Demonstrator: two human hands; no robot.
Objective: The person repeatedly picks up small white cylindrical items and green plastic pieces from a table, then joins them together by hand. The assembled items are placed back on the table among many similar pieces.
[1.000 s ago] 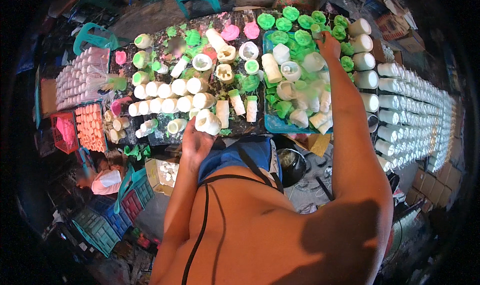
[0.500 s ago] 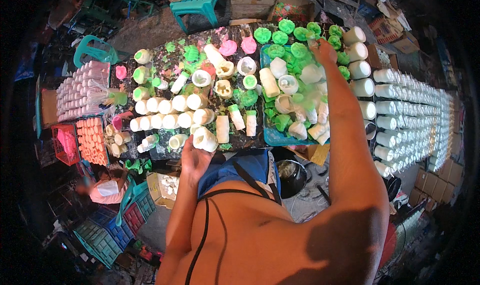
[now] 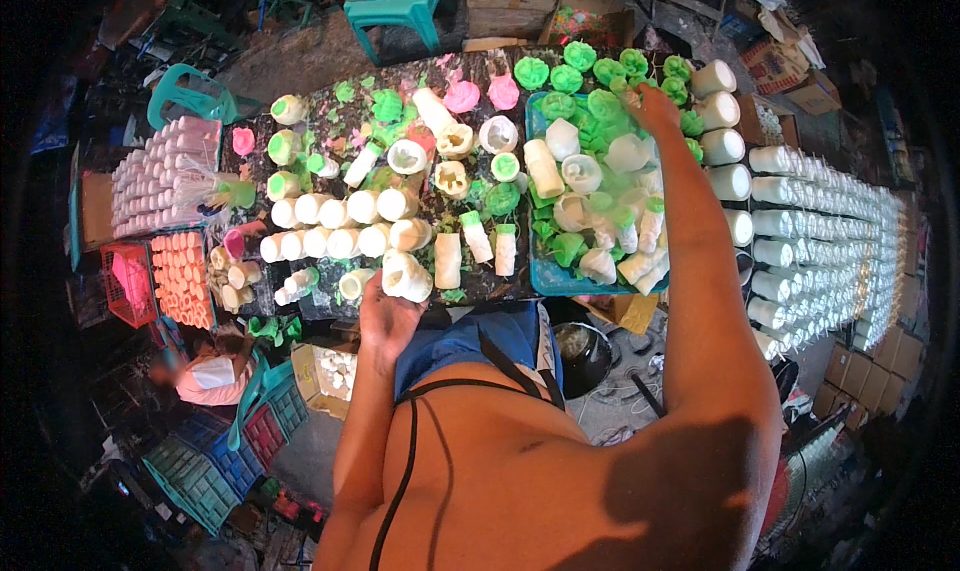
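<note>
- White cup (image 3: pixel 406 276): held in the left hand (image 3: pixel 392 316) at the near edge of the counter (image 3: pixel 480 283), its hollow mouth in view, just below the right end of two rows of cups (image 3: pixel 344 243).
- Left fingers: curled about the cup's lower side, gripping it; the palm looks turned upward.
- Right hand (image 3: pixel 652 109): stretched to the far right corner of the blue tray (image 3: pixel 545 279), its fingers bent down among the green ruffles (image 3: pixel 605 106). Whether they pinch something or only touch, I cannot tell; the tips are too small and blend with the green.
- Step in hand, as I judge it: the left hand holds the cup near the body while the right hand works at the ruffles.
- Next move: it would call for a light pinch, since the ruffles look thin and soft, and a straight lift clear of their neighbours. The right forearm needs height over the pale pieces (image 3: pixel 583 173) in the tray. The left grip should be steady, so the cup does not knock the rows.
- Nearby: green-topped sticks (image 3: pixel 475 237) lie right of the cup; jars (image 3: pixel 724 147) line the counter's right side.
</note>
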